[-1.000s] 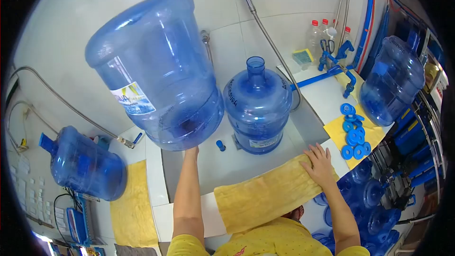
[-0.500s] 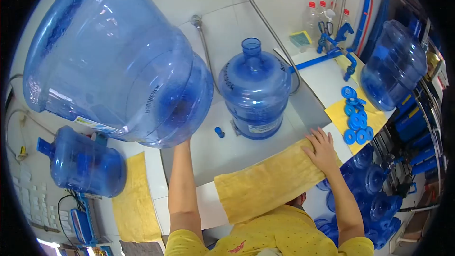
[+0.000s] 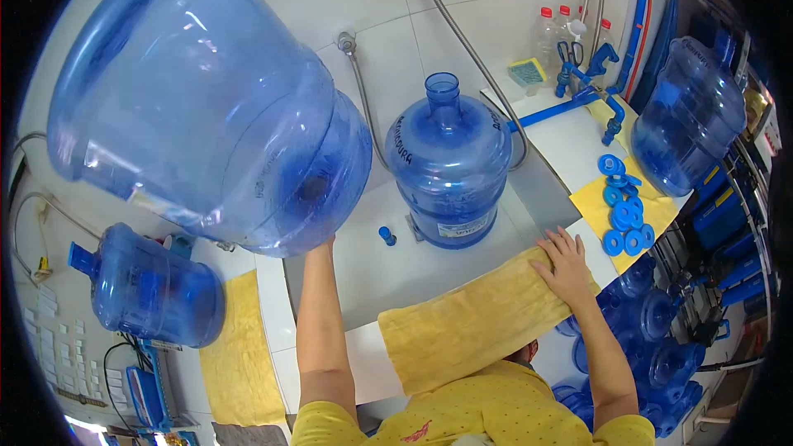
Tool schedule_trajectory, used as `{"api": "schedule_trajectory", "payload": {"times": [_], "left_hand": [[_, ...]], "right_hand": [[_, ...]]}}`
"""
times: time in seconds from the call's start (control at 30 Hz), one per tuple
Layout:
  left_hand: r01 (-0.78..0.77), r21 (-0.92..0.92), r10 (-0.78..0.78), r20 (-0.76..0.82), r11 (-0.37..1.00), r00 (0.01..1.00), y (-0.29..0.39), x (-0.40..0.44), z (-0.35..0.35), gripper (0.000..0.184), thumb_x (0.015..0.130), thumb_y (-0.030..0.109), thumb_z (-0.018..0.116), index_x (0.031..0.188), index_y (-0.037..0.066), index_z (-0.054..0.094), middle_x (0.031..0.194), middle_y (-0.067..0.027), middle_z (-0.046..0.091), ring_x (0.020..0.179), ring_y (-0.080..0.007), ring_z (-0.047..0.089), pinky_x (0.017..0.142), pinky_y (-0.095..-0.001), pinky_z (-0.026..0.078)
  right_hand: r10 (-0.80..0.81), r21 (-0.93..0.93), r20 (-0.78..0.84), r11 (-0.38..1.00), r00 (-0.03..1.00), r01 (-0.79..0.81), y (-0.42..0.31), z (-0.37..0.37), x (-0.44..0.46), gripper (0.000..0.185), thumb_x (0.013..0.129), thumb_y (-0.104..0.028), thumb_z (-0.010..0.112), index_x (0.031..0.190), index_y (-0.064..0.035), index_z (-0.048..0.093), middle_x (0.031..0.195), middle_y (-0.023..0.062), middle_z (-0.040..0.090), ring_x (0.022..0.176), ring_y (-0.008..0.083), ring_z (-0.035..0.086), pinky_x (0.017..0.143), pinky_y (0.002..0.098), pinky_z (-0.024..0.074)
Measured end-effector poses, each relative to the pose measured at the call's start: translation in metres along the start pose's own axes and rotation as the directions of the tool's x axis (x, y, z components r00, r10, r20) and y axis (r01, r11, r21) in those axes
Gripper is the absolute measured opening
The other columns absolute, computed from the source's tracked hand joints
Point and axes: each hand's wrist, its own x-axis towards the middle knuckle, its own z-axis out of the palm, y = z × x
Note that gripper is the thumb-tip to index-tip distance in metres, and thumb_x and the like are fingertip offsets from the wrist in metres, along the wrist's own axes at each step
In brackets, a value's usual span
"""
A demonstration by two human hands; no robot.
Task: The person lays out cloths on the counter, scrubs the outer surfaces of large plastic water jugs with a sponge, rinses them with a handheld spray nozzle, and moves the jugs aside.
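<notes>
A large clear-blue water jug (image 3: 198, 99) fills the upper left, held up in the air and tilted with its base toward the upper left. My left hand is hidden behind the jug's lower right end, where my wrist (image 3: 320, 260) disappears; the jug is borne on that arm. My right hand (image 3: 568, 268) lies with fingers stretched on the basin's front rim and the right end of a yellow cloth (image 3: 471, 318). A second blue water jug (image 3: 450, 169) stands upright and uncapped in the white basin (image 3: 347, 289). Left of it lies a small blue cap-like piece (image 3: 387, 236).
Several blue ring-shaped pieces (image 3: 621, 215) lie on a yellow cloth at right. Blue pipes with a tap (image 3: 613, 128), a sponge (image 3: 527, 73) and red-capped bottles (image 3: 545, 37) are behind. More jugs stand at right (image 3: 690, 116), lie at left (image 3: 157, 285) and crowd the floor (image 3: 644, 339).
The raised jug has turned and shifted slightly, so its lettering and label sit differently. The whole view has moved a little. My right hand stays on the rim and cloth.
</notes>
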Motion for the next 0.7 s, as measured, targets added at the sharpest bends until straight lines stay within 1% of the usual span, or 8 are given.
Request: {"api": "schedule_trajectory", "payload": {"times": [0.03, 0.17, 0.23, 0.43, 0.5, 0.63, 0.67, 0.7], "left_hand": [[0.056, -0.041, -0.056, -0.013, 0.998, 0.998, -0.005, 0.000, -0.005, 0.047, 0.091, 0.027, 0.054, 0.131, 0.006, 0.044, 0.130, -0.0110, 0.047, 0.120, -0.0245, 0.044, 0.102, -0.0388, 0.037], [0.220, 0.543, -0.164, -0.149, 0.810, 0.975, -0.006, -0.004, -0.016, 0.050, 0.086, 0.020, 0.063, 0.130, 0.005, 0.044, 0.126, -0.0095, 0.049, 0.115, -0.0205, 0.046, 0.098, -0.0348, 0.039], [0.314, 0.365, -0.282, -0.139, 0.876, 0.949, -0.001, -0.013, -0.013, 0.049, 0.087, 0.020, 0.062, 0.129, 0.004, 0.044, 0.125, -0.0103, 0.050, 0.113, -0.0209, 0.048, 0.097, -0.0349, 0.040], [-0.002, 0.348, 0.012, -0.025, 0.937, 1.000, -0.020, -0.029, -0.022, 0.049, 0.087, 0.020, 0.062, 0.129, 0.004, 0.045, 0.125, -0.0111, 0.050, 0.112, -0.0217, 0.049, 0.097, -0.0346, 0.041], [-0.059, 0.321, 0.060, 0.005, 0.945, 0.998, -0.021, -0.036, -0.023, 0.049, 0.087, 0.020, 0.062, 0.129, 0.004, 0.045, 0.124, -0.0113, 0.050, 0.112, -0.0219, 0.049, 0.097, -0.0346, 0.042], [0.216, 0.369, -0.174, -0.143, 0.904, 0.974, 0.018, -0.061, 0.011, 0.045, 0.085, 0.015, 0.065, 0.125, 0.005, 0.049, 0.122, -0.0071, 0.052, 0.112, -0.0197, 0.049, 0.096, -0.0352, 0.041], [-0.089, 0.601, 0.099, 0.016, 0.795, 0.995, 0.008, -0.065, 0.001, 0.043, 0.085, 0.014, 0.064, 0.124, 0.006, 0.050, 0.122, -0.0067, 0.052, 0.110, -0.0195, 0.049, 0.096, -0.0343, 0.041], [-0.096, 0.616, 0.122, 0.000, 0.782, 0.992, 0.004, -0.064, -0.003, 0.043, 0.085, 0.014, 0.064, 0.124, 0.006, 0.050, 0.122, -0.0067, 0.052, 0.110, -0.0195, 0.049, 0.096, -0.0343, 0.041]], "right_hand": [[0.003, -0.001, -0.001, 1.000, 1.000, -0.003, 0.000, 0.001, 0.000, 0.045, 0.083, -0.042, 0.057, 0.119, -0.0134, 0.056, 0.131, 0.0095, 0.048, 0.131, 0.0302, 0.032, 0.108, 0.0537, 0.0177], [0.001, 0.011, -0.030, 1.000, 1.000, 0.000, 0.003, 0.002, -0.001, 0.049, 0.082, -0.041, 0.060, 0.121, -0.0127, 0.054, 0.131, 0.0109, 0.047, 0.131, 0.0300, 0.033, 0.108, 0.0542, 0.0177], [0.039, 0.042, -0.062, 0.998, 0.997, -0.036, 0.005, 0.000, -0.003, 0.050, 0.081, -0.040, 0.061, 0.122, -0.0125, 0.053, 0.131, 0.0113, 0.047, 0.131, 0.0300, 0.033, 0.108, 0.0544, 0.0180], [0.007, 0.226, -0.123, 0.974, 0.992, 0.021, 0.019, -0.005, -0.005, 0.050, 0.079, -0.033, 0.065, 0.123, -0.0118, 0.052, 0.133, 0.0126, 0.045, 0.129, 0.0308, 0.035, 0.108, 0.0499, 0.0231], [-0.002, 0.495, -0.075, 0.868, 0.997, 0.039, 0.031, -0.013, -0.003, 0.046, 0.079, -0.025, 0.066, 0.121, -0.0108, 0.054, 0.133, 0.0138, 0.044, 0.128, 0.0306, 0.036, 0.107, 0.0426, 0.0276], [-0.026, 0.212, -0.281, 0.973, 0.959, 0.089, 0.069, -0.056, -0.007, 0.036, 0.074, -0.018, 0.068, 0.108, -0.0085, 0.060, 0.114, 0.0120, 0.054, 0.111, 0.0307, 0.047, 0.091, 0.0395, 0.0384], [0.010, 0.092, -0.316, 0.996, 0.949, 0.020, 0.080, -0.062, -0.010, 0.036, 0.073, -0.020, 0.069, 0.106, -0.0102, 0.061, 0.107, 0.0102, 0.055, 0.105, 0.0295, 0.048, 0.086, 0.0405, 0.0376], [0.036, -0.023, -0.358, 0.999, 0.933, -0.047, 0.089, -0.065, -0.012, 0.036, 0.071, -0.023, 0.070, 0.104, -0.0118, 0.062, 0.100, 0.0085, 0.055, 0.098, 0.0284, 0.050, 0.081, 0.0415, 0.0368]]}}
